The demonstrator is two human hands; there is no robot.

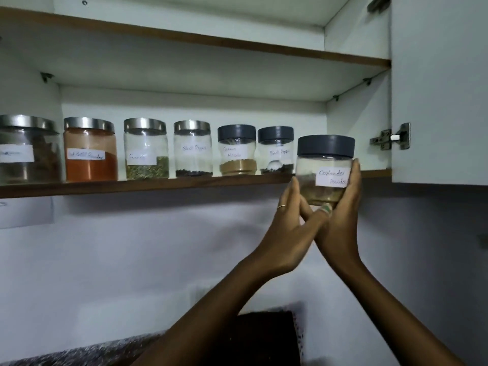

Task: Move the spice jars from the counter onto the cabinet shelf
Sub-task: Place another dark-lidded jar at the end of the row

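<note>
A clear jar with a dark grey lid, labelled coriander powder, is held up in front of the right end of the cabinet shelf. My left hand cups its left side and base. My right hand wraps its right side and bottom. The jar's base is lower than the shelf's front edge. Several labelled jars stand in a row on the shelf: steel-lidded ones at left, including a red powder jar, and two grey-lidded ones beside the held jar.
The open cabinet door hangs at the right with its hinge. An upper shelf runs above. Below the cabinet is a pale wall, with a dark object low in the middle.
</note>
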